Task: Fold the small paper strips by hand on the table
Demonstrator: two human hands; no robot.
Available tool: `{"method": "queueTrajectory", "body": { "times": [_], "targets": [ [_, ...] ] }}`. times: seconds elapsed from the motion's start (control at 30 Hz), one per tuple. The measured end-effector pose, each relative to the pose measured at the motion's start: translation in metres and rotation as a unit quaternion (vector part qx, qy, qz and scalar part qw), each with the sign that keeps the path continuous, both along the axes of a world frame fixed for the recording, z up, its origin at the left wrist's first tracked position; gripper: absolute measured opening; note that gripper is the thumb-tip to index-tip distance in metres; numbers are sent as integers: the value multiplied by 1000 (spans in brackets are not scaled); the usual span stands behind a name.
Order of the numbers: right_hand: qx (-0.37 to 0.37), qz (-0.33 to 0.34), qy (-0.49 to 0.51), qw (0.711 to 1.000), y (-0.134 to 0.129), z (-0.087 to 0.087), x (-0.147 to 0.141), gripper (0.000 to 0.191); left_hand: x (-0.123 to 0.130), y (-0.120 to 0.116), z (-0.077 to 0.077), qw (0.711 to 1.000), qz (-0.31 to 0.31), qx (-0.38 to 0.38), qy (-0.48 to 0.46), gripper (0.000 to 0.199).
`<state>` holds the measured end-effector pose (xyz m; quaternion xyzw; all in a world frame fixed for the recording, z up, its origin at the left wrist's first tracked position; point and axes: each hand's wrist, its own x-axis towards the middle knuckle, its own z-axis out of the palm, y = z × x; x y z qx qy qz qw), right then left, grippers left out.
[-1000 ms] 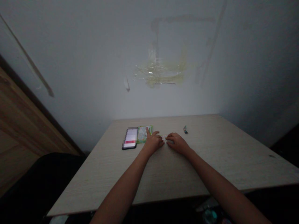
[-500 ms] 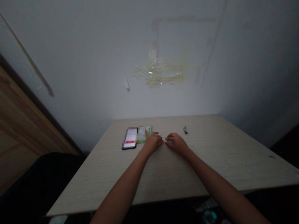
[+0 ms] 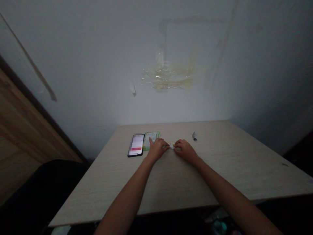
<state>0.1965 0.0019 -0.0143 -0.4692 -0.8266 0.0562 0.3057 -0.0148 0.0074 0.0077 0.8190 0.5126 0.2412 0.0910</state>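
Between my hands, at the middle of the table, is a small whitish piece of paper (image 3: 171, 144) with coloured print; most of it is covered by fingers. My left hand (image 3: 157, 149) pinches its left side, fingertips together and thumb side toward the green booklet. From the other side my right hand (image 3: 185, 149) has its fingers closed on the right part of the paper. Just behind and left of my left hand lies the flat green and white booklet or packet (image 3: 153, 135), partly hidden by that hand.
A phone (image 3: 136, 145) with a lit, blurred screen lies left of the booklet. Toward the back right is a small crumpled dark and silvery scrap (image 3: 194, 136). The pale wood table (image 3: 176, 186) meets a wall (image 3: 97, 65) with peeling tape (image 3: 168, 76).
My left hand has shifted slightly left, its fingers drawn in closer together. The right hand stays nearly in place, and a little more of the printed paper shows.
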Motion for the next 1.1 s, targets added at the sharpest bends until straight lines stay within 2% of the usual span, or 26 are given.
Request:
{"method": "queueTrajectory", "body": {
  "times": [0.23, 0.4, 0.67, 1.1],
  "targets": [
    [-10, -20, -15, 1000, -1, 3, -4, 17, 2, -3, 0, 999, 31, 37, -26, 14],
    [-12, -32, -33, 999, -2, 5, -6, 15, 1, -4, 3, 997, 27, 56, -45, 14],
    [-7, -44, -47, 998, -2, 5, -8, 14, -1, -5, 4, 998, -34, 40, 15, 15],
    [-23, -10, -12, 1000, -2, 4, -2, 16, -1, -6, -1, 997, -28, 31, 64, 22]
  ]
}}
